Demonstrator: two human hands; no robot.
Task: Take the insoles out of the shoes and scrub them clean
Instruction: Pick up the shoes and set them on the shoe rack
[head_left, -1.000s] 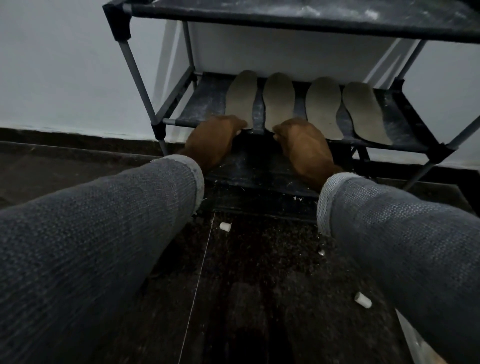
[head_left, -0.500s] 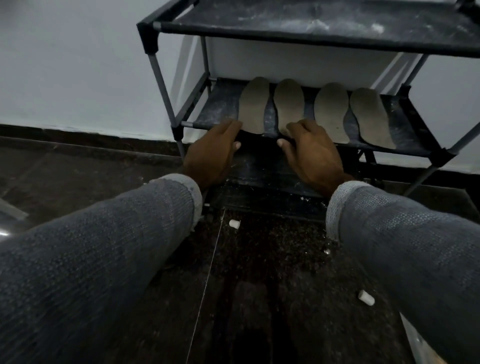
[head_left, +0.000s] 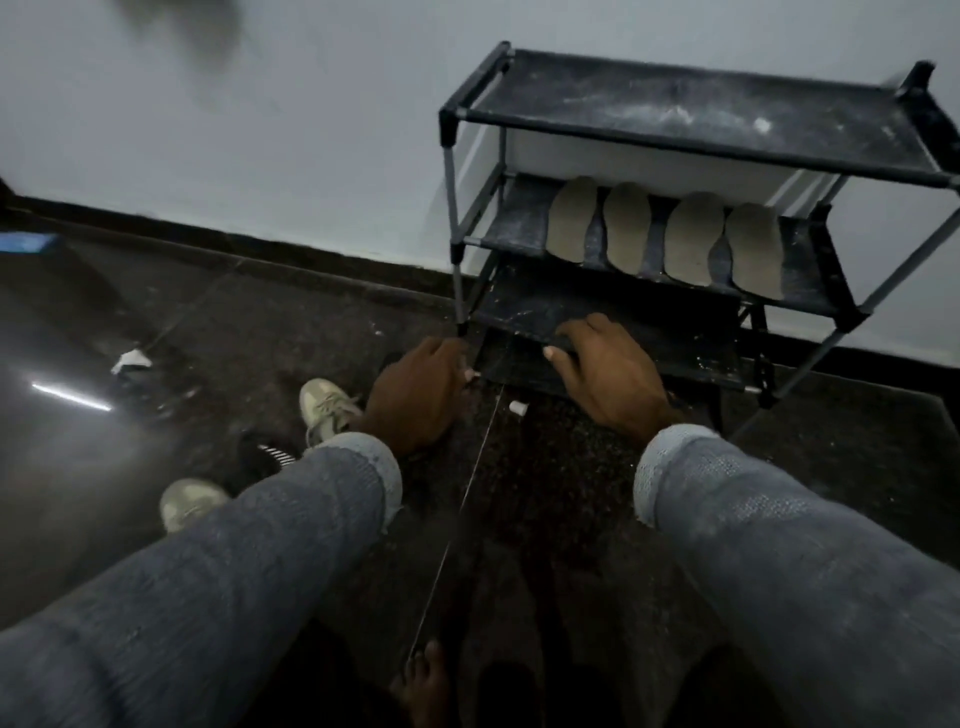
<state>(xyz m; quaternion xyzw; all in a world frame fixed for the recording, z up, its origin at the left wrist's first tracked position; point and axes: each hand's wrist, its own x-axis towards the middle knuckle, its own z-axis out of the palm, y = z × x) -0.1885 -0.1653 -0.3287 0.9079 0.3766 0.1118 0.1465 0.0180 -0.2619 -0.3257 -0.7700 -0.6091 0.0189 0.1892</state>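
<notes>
Several tan insoles (head_left: 628, 226) lie side by side on the middle shelf of a black shoe rack (head_left: 717, 127). Both hands are below them and hold nothing. My left hand (head_left: 415, 395) hovers palm down over the floor by the rack's front left leg. My right hand (head_left: 610, 374) is spread over the lowest shelf, fingers apart. A pale sneaker (head_left: 324, 410) sits on the floor just left of my left wrist, and a second pale sneaker (head_left: 189, 501) shows partly behind my left sleeve.
The rack stands against a white wall. A small white plastic cap (head_left: 518, 409) lies on the dark floor between my hands. Crumpled paper (head_left: 130, 361) and a dark striped item (head_left: 270, 457) lie to the left. A bare foot (head_left: 423, 686) shows at the bottom edge.
Both hands drew back from the insoles on the middle shelf and dropped toward the floor and lowest shelf. The view pulled back and swung left, revealing the sneakers.
</notes>
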